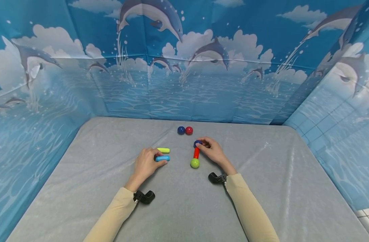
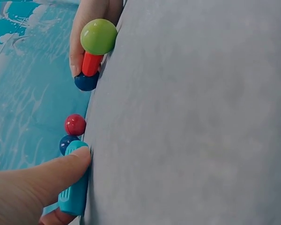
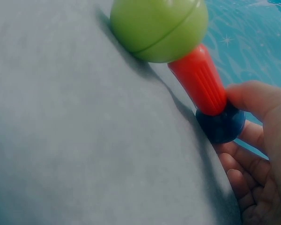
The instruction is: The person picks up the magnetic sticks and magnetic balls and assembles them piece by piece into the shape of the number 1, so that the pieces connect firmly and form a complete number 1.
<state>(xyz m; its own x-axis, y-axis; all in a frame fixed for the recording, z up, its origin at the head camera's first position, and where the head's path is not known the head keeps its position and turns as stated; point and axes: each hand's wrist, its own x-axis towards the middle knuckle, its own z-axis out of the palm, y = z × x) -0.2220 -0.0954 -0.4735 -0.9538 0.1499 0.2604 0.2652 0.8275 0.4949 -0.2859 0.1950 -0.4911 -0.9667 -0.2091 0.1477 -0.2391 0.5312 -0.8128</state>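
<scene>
My left hand (image 1: 146, 163) pinches a light blue ribbed rod (image 1: 162, 158) between thumb and fingers, low over the grey cloth. Just beyond it lies a yellow-green rod (image 1: 163, 150), its left end close to the fingers. My right hand (image 1: 213, 150) grips a dark blue ball (image 3: 221, 124) at the far end of a red rod (image 3: 200, 79). On the rod's near end sits a green ball (image 1: 194, 163), so the three form one joined piece. The left wrist view shows the thumb (image 2: 61, 176) lying along the light blue rod.
Behind the hands, a second dark blue ball (image 1: 181, 130) and a red ball (image 1: 188, 130) sit side by side near the table's back edge. Grey cloth covers the table (image 1: 184, 208). A dolphin-print curtain (image 1: 184, 90) hangs behind and at both sides.
</scene>
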